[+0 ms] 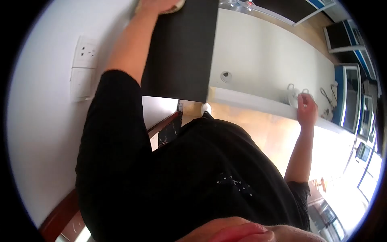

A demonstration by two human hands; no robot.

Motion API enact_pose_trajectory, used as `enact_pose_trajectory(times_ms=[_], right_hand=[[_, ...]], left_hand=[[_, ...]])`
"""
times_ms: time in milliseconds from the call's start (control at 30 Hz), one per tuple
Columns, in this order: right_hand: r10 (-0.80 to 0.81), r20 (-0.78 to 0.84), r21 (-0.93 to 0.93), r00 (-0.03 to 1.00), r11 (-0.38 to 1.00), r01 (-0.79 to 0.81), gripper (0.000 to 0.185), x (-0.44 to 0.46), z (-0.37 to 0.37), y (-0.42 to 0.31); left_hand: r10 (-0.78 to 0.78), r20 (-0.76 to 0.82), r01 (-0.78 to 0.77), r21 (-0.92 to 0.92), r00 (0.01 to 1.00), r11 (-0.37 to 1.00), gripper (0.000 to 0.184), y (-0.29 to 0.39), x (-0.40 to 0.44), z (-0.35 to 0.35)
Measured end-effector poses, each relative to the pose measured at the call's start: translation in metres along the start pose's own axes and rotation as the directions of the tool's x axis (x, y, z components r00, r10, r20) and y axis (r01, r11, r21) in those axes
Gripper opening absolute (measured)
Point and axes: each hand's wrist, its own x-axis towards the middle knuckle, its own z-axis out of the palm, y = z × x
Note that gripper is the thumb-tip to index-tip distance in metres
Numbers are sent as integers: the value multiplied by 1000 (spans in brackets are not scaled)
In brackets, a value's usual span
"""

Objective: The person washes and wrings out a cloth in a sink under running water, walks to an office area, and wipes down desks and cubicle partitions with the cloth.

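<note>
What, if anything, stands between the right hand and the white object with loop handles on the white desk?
Nothing visible stands between the right hand and the white object with loop handles; they overlap in this view. The thin dark cable lies off to the right.

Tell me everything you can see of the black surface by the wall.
The black surface is a flat, smooth, matt panel, perhaps coated board, with straight edges. It runs lengthwise away from the person, beside the white tabletop; its far end is out of frame. The left hand and a tan item overlap its far left part; contact is unclear.
</note>
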Motion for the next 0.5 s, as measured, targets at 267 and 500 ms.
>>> enact_pose_trajectory(times_ms=[267, 500], right_hand=[[23, -72, 39, 997, 999, -20, 29, -4, 1, 10], [33, 3, -7, 999, 999, -33, 35, -8, -7, -2]], left_hand=[[108, 75, -129, 373, 991, 919, 70, -21, 34, 5], [184, -7, -106, 796, 983, 596, 58, -87, -33, 85]])
